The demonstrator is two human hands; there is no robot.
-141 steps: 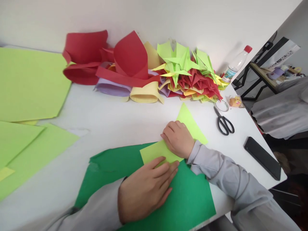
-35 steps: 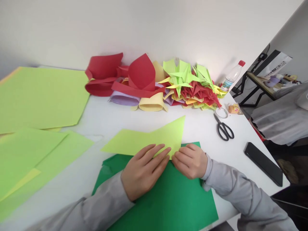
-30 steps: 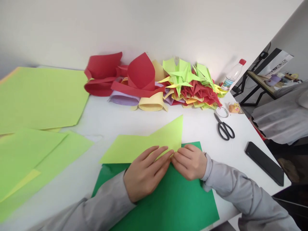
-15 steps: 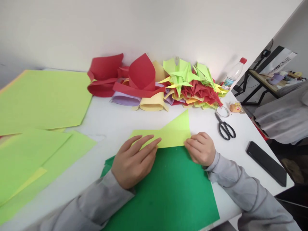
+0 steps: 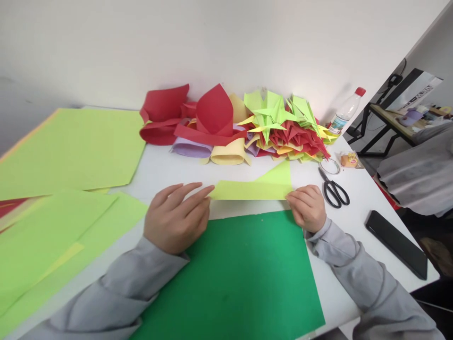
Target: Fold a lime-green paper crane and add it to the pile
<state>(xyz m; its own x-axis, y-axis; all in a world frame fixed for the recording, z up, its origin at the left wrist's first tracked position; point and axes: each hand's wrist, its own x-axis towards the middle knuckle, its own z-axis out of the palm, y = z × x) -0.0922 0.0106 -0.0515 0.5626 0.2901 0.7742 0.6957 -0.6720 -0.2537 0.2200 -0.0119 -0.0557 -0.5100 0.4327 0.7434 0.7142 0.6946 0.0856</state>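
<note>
A folded yellow-green sheet of paper [image 5: 251,190] stretches between my two hands, just beyond the far edge of a green sheet [image 5: 240,269]. My left hand [image 5: 179,215] pinches its left end, with the upper fingers partly spread. At the right end, my right hand [image 5: 307,207] grips the corner between thumb and fingers. A pointed flap of the same paper sticks up behind the strip near its right side.
Yellow-green sheets [image 5: 78,146] lie at the left. Along the wall stand red paper shapes [image 5: 215,111] and a pile of folded stars [image 5: 272,115]. To the right are a bottle [image 5: 347,111], tape roll [image 5: 329,165], scissors [image 5: 335,191], wrapped snack [image 5: 349,159] and black case [image 5: 396,244].
The paper has been lifted slightly away from me, off the green sheet's edge. My left hand has shifted left to the paper's end; my right hand moved slightly up and right.
</note>
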